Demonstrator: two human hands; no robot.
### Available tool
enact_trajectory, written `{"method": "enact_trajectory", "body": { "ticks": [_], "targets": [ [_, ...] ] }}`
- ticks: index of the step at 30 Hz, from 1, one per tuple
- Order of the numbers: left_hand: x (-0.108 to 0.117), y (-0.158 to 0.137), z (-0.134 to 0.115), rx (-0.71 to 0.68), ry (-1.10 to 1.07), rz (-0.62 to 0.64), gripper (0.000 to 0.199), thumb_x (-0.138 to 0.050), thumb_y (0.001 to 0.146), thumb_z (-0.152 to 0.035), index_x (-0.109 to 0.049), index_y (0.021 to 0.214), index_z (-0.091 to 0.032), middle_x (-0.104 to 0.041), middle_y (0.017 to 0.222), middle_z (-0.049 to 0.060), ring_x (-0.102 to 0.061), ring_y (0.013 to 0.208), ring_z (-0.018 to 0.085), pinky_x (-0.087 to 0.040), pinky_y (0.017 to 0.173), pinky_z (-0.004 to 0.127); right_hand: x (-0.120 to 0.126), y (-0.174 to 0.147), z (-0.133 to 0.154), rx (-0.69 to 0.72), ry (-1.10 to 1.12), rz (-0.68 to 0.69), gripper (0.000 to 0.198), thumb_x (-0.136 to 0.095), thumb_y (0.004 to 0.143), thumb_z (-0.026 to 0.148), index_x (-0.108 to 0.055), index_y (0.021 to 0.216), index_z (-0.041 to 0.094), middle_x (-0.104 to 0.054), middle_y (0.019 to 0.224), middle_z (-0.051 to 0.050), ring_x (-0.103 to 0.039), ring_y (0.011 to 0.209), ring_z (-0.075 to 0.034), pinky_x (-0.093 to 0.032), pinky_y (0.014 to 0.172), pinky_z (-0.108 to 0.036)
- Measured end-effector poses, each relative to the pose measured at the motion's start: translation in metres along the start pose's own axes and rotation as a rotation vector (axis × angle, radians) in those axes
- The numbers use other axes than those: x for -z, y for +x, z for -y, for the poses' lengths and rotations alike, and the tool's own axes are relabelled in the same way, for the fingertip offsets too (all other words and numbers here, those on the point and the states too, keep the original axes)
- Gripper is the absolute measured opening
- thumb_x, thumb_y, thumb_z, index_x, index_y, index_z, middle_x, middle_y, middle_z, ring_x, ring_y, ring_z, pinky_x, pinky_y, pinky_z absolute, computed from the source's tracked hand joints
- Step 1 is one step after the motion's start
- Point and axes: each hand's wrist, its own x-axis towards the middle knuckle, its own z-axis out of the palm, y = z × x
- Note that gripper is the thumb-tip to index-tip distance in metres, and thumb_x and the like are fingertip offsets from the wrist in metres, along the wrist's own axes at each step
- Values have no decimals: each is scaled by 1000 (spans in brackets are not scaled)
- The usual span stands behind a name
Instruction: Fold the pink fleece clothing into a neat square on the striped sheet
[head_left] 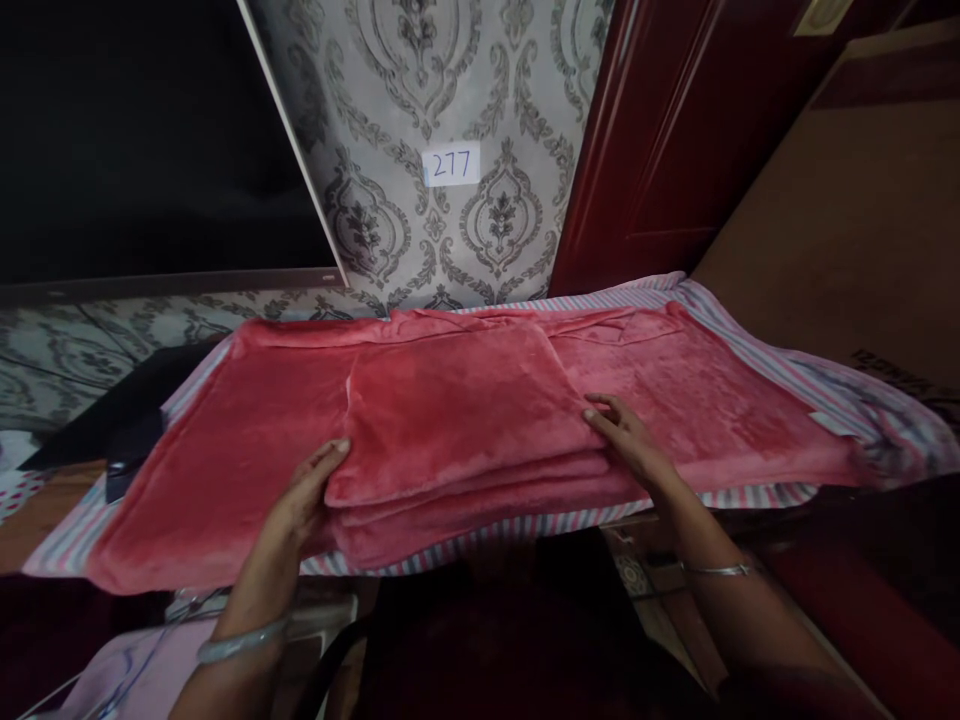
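Note:
A plush coral-pink blanket [465,410] lies in a thick folded stack, its layers showing along the front edge. It rests on a wider spread of the same pink plush [217,450], which reaches out to both sides. My left hand [300,490] is closed at the stack's left edge, thumb on the side and the other fingers partly hidden. At the right edge, my right hand [626,435] pinches the folded blanket between thumb and fingers. A striped cloth [757,360] in pink, white and grey lies underneath.
A dark television screen [150,140] stands at the back left. Patterned wallpaper [420,80] bears a paper label [451,163] reading 277. At the right are a dark red door [660,120] and a large cardboard box [862,220]. A small white tag [831,424] sits near the right end.

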Motion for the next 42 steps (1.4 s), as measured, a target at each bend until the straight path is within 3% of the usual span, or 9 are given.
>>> {"method": "enact_trajectory", "body": {
  "ticks": [5, 10, 16, 20, 26, 31, 33, 38, 42],
  "targets": [
    [-5, 9, -1, -107, 58, 49, 66, -94, 36, -22, -69, 97, -19, -75, 82, 2, -73, 82, 26, -59, 71, 33, -3, 10, 4, 16, 32, 78, 67, -72, 69, 58, -62, 123, 19, -69, 87, -4, -64, 78, -22, -51, 68, -34],
    [-7, 9, 3, -273, 25, 45, 50, -89, 47, -26, -67, 92, -21, -74, 82, -2, -72, 77, 21, -57, 65, 27, -6, 9, 4, 183, 92, -2, 63, -68, 74, 50, -57, 130, 24, -69, 97, -4, -63, 85, -21, -52, 77, -35],
    [-1, 16, -3, -55, 85, -57, 46, -83, 49, -16, -66, 91, -21, -72, 74, -1, -69, 63, 19, -54, 54, 25, 0, 13, -9, -52, 87, 74, 66, -71, 70, 55, -63, 126, 22, -71, 112, -9, -63, 106, -28, -51, 94, -42],
    [-9, 24, -18, -115, 74, 1, 56, -83, 60, -20, -65, 113, -25, -75, 87, 1, -73, 73, 20, -60, 65, 30, 2, 31, -3, -63, 48, 130, 70, -70, 75, 61, -62, 133, 22, -71, 118, -8, -64, 109, -27, -51, 97, -41],
    [-34, 53, -37, -178, 198, 38, 79, -87, 58, -18, -58, 131, -27, -74, 106, 6, -73, 93, 25, -61, 83, 37, -20, 71, 24, -102, 51, 190, 76, -74, 74, 49, -54, 141, 21, -72, 100, -6, -67, 87, -23, -56, 83, -39],
    [-48, 81, -47, -477, 317, -45, 68, -69, 63, -10, -62, 129, -25, -67, 125, 7, -65, 116, 23, -53, 102, 37, -42, 98, 38, 87, 3, 46, 67, -65, 71, 27, -56, 137, 19, -70, 110, -7, -65, 91, -20, -54, 88, -35],
    [-47, 88, -46, -565, 337, -67, 69, -64, 62, -7, -63, 128, -26, -67, 123, 5, -64, 116, 21, -51, 103, 34, -45, 101, 33, 116, -15, 0, 68, -62, 71, 24, -56, 138, 20, -70, 112, -5, -64, 94, -19, -52, 91, -34],
    [-40, 88, -35, -369, 339, -68, 63, -70, 55, -2, -68, 114, -22, -70, 96, 3, -68, 83, 18, -57, 75, 26, -43, 96, 8, 6, -80, 8, 55, -60, 71, 27, -64, 124, 14, -67, 77, 0, -61, 68, -18, -54, 74, -34],
    [-37, 78, -30, -319, 205, -52, 58, -77, 60, -10, -67, 116, -24, -72, 100, 5, -70, 81, 18, -58, 70, 25, -35, 92, -1, -33, -98, 25, 56, -61, 78, 32, -60, 131, 14, -65, 73, 2, -60, 65, -16, -53, 69, -30]
  ]
}}
